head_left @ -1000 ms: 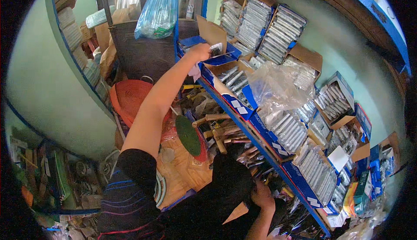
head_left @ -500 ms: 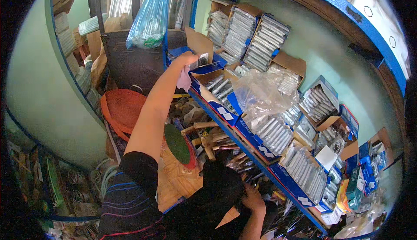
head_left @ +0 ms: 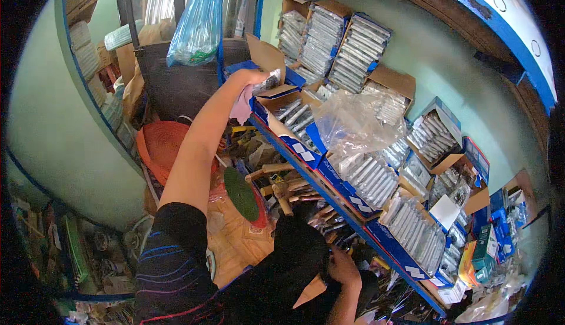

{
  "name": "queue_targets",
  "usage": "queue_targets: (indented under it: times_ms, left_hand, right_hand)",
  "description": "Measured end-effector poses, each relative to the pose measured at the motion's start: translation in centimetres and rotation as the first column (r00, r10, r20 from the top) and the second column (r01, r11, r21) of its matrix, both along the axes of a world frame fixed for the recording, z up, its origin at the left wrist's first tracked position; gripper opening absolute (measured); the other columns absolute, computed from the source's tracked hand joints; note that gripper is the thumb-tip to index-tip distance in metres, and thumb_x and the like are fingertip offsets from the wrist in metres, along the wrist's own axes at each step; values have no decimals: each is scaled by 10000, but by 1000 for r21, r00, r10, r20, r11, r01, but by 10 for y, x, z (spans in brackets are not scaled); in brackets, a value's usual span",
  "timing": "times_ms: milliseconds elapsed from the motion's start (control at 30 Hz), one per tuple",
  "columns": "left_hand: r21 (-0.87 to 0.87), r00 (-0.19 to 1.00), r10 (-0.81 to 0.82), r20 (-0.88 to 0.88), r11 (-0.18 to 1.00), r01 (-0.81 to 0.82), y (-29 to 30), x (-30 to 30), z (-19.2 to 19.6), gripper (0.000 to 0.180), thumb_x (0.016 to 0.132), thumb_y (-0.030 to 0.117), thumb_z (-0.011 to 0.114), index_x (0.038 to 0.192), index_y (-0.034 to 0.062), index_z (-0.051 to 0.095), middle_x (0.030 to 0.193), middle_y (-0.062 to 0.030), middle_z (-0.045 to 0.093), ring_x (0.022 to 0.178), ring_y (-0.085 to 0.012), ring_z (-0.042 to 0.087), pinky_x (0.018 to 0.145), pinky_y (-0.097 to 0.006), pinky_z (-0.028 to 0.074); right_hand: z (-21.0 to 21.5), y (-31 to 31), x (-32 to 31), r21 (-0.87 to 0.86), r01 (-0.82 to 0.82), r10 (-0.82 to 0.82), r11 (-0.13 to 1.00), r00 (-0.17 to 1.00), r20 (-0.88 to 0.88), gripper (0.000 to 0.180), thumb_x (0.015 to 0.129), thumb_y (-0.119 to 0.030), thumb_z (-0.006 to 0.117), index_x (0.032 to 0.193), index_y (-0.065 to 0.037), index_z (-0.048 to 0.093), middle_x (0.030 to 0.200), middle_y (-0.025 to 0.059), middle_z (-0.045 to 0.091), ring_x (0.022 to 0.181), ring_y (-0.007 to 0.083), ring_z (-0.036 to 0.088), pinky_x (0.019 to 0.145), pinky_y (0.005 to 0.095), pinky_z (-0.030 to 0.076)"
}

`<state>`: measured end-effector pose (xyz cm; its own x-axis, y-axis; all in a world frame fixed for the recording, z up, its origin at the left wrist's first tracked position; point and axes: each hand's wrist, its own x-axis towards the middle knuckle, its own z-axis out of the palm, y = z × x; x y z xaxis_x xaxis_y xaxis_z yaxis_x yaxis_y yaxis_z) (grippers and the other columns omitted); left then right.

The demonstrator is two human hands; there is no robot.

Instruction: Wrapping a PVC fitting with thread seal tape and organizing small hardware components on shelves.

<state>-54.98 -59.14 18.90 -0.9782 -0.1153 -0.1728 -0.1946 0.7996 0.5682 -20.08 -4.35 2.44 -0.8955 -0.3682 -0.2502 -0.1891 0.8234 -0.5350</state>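
Note:
My left hand (head_left: pixel 250 81) is stretched far out to the end of the blue shelf (head_left: pixel 329 198). It grips a pink cloth (head_left: pixel 242 106) and a small clear packet (head_left: pixel 269 82), pressed against an open cardboard box (head_left: pixel 272 92) of silver packets. My right hand (head_left: pixel 343 268) is low under the shelf edge, against a black bag (head_left: pixel 297 254) that I hold at my body; its fingers are curled on the bag's edge. A crumpled clear plastic bag (head_left: pixel 353 125) lies on the boxes in the middle of the shelf.
Several open boxes of silver packed parts (head_left: pixel 368 175) line the shelf and stack against the green wall (head_left: pixel 459 72). A blue plastic bag (head_left: pixel 197 25) hangs above. An orange basket (head_left: pixel 162 142), a green disc (head_left: pixel 240 194) and wooden handles (head_left: pixel 282 190) lie below.
My left hand with the cloth has stayed on the box at the far end of the shelf, wiping slightly. My view has shifted a little; the right hand keeps its place at the black bag.

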Motion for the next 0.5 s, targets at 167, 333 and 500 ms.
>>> queue_targets:
  times_ms: [167,333,500]
  left_hand:
    - [5,986,90,141,996,-92,-21,-20,-19,828,999,639,321,1603,76,262,1609,-220,351,1387,-403,464,1131,-535,379]
    - [43,999,-40,36,998,39,-6,-13,-11,881,967,690,383,1612,103,264,1616,-224,337,1442,-389,395,1166,-517,337]
    - [-127,999,-1,49,992,7,11,37,41,933,948,670,486,1501,-74,382,1545,-241,415,1392,-364,450,1120,-447,377]
  right_hand:
    - [9,-4,4,-17,-41,41,999,999,-29,504,895,-107,545,1393,-41,513,1320,300,582,1232,471,548,1028,523,457]
    - [-1,10,6,-39,-42,39,998,996,-78,495,898,-125,562,1384,-39,523,1327,297,582,1212,461,566,1023,518,462]
    - [20,4,7,-19,-35,36,999,999,27,475,900,-134,581,1360,-22,545,1253,285,630,1129,467,616,952,504,507]
